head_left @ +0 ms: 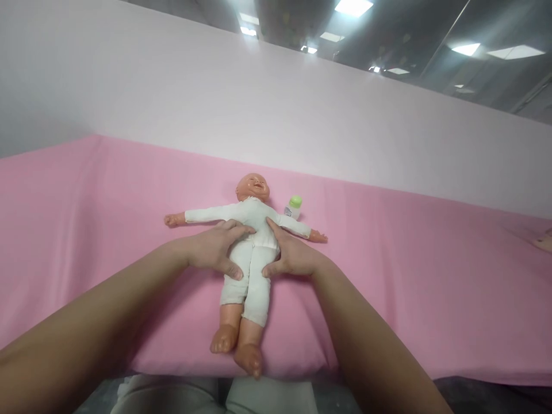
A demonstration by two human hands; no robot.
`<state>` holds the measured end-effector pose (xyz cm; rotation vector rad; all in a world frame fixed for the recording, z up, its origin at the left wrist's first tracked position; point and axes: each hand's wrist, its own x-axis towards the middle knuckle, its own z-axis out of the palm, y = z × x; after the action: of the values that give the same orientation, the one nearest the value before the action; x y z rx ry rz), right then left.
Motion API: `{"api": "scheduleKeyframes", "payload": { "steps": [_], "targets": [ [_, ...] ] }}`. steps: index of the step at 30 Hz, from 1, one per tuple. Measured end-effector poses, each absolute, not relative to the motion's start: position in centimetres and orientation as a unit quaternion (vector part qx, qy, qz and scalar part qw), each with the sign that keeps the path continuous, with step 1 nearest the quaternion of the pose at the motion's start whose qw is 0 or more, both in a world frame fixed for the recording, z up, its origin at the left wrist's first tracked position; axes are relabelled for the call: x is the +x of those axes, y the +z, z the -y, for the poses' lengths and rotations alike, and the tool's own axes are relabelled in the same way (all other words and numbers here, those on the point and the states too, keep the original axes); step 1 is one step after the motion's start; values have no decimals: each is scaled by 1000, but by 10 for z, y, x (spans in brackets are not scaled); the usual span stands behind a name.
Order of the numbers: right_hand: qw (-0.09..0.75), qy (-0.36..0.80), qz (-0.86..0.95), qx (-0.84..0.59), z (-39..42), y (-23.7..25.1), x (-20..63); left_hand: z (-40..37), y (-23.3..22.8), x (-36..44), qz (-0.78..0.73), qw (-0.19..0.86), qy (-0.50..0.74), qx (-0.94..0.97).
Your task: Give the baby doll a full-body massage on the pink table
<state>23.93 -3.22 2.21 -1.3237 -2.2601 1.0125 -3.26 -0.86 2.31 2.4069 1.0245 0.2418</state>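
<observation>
I have both hands on a big baby doll with a smooth plastic head and a soft white cloth body (257,253). It lies on its back on a pink cloth cover (371,276), right in front of me, head at 12 o'clock and bare feet at 6. Its arms stretch out to about 9 and 3 o'clock. My left hand (218,247) is spread wide, fingers on its tummy and thumb on its leg. My right hand (293,253) is spread too, touching its other side; I can't tell if I'm squeezing. A little see-through bottle with a light green lid (293,207) sits near its shoulder, at 2 o'clock from its tummy. A plain white wall (276,109) stands behind, at 12 o'clock.
</observation>
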Motion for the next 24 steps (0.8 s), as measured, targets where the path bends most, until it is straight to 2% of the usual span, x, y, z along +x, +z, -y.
{"api": "scheduleKeyframes", "payload": {
  "steps": [24],
  "targets": [
    [144, 330, 804, -473, 34, 20, 234, 23, 33, -26, -374, 228, 47, 898]
  ]
}}
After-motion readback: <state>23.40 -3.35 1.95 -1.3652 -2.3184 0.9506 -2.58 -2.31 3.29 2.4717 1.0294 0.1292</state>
